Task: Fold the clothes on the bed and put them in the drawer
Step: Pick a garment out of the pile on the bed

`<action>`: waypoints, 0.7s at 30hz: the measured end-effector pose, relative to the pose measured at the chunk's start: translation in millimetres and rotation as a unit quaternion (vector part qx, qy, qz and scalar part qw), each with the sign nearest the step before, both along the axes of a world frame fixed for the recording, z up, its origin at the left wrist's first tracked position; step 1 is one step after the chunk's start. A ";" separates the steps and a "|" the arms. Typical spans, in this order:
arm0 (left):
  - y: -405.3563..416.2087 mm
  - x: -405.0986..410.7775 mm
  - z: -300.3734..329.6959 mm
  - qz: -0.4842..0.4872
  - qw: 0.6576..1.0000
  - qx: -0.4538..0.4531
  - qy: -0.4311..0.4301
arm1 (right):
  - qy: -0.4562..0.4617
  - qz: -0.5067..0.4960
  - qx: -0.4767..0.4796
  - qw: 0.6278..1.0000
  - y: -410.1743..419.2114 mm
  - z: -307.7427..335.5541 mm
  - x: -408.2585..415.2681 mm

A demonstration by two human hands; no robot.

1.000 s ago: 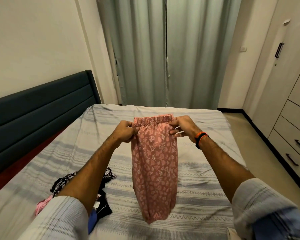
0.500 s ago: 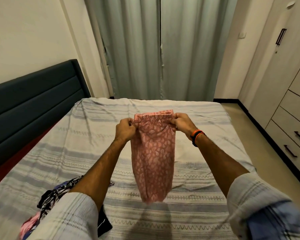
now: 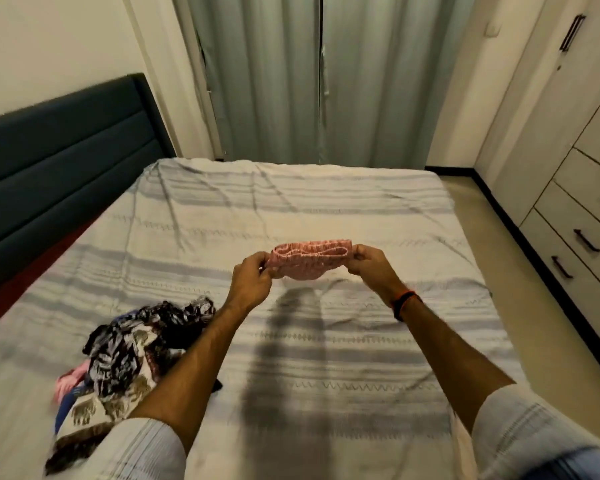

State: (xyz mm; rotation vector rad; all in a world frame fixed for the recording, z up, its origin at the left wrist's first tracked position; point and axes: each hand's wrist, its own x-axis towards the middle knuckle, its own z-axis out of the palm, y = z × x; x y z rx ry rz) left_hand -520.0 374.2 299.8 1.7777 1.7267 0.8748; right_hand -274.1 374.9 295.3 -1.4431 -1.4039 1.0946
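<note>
Above the striped grey bed [image 3: 326, 209]: pink patterned garment [image 3: 309, 259] stretched by its waistband, pinched by left hand [image 3: 253, 280] and right hand [image 3: 369, 263]. Near left, heaped black-and-white printed clothes [image 3: 136, 344] on the bed.

The bed [image 3: 378, 209] fills the middle of the view, covered by a pale sheet [image 3: 222, 216] with grey stripes and zigzag bands, creased in long diagonal folds toward its far edge. A dark padded headboard [image 3: 59, 150] runs along its left side. On the sheet at the near left lies a loose pile [image 3: 132, 344] of crumpled clothes: black-and-white patterned cloth on top, something pink [image 3: 68, 381] poking out at its left edge, and what may be a blue piece beneath, though blur makes that hard to tell. A long dark shadow [image 3: 288, 368] falls across the sheet's centre.
</note>
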 end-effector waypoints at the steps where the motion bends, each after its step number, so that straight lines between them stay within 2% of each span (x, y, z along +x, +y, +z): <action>1: -19.2 0.5 -19.7 -0.002 1.000 -0.021 0.007 | -0.011 0.003 -0.018 1.000 -21.0 -18.2 1.1; 6: -106.4 0.5 -122.4 -0.020 0.988 -0.148 0.044 | -0.069 0.047 -0.120 0.989 -110.5 -111.8 5.8; 11: -188.1 4.2 -200.4 -0.017 0.970 -0.234 0.059 | -0.101 0.060 -0.181 0.976 -190.1 -177.9 8.8; 21: -291.6 3.8 -247.2 -0.039 0.957 -0.271 0.092 | -0.125 0.084 -0.228 0.962 -296.9 -232.5 13.5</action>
